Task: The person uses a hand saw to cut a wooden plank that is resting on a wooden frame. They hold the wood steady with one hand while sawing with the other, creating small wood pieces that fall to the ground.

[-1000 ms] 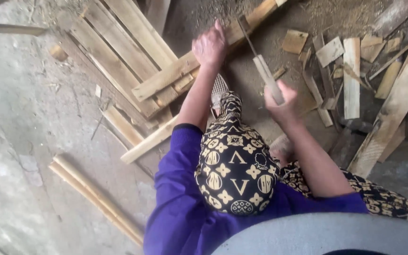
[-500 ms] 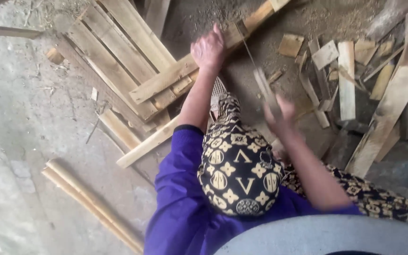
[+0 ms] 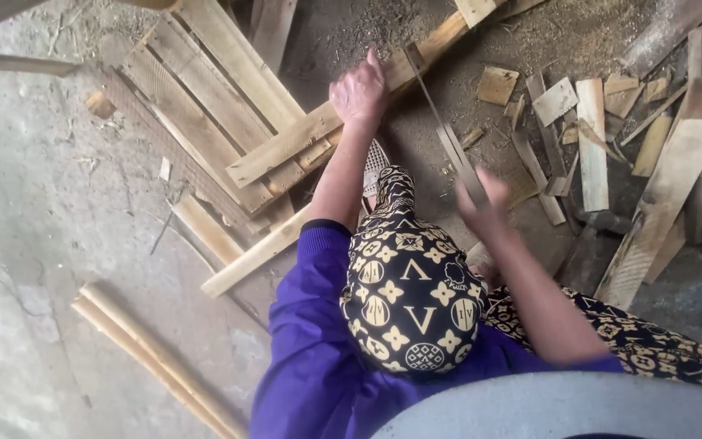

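A rough, pale wooden plank [image 3: 343,122] is pressed flat under the left hand [image 3: 359,91], fingers together on its top face. A thin steel handsaw [image 3: 440,130] is gripped at its handle by the right hand [image 3: 485,207], fingers clamped, though blurred. The blade meets the plank's edge. Splintered offcuts [image 3: 591,138] and sawdust are scattered alongside.

Lighting: soft, even daylight with no glare; the pale concrete floor [image 3: 34,244] at left reads brightest, and the sawdust-strewn ground [image 3: 578,32] at upper right falls dimmer. Shadows are faint and diffuse, darkest in the gaps between the pallet slats [image 3: 205,106] and under the scrap boards [image 3: 660,187]. Sharpness: the right hand [image 3: 481,203] and the saw [image 3: 448,138] are smeared by motion blur, the left hand [image 3: 359,89] is fairly crisp, and the grey curved shape [image 3: 562,410] along the bottom edge is out of focus.
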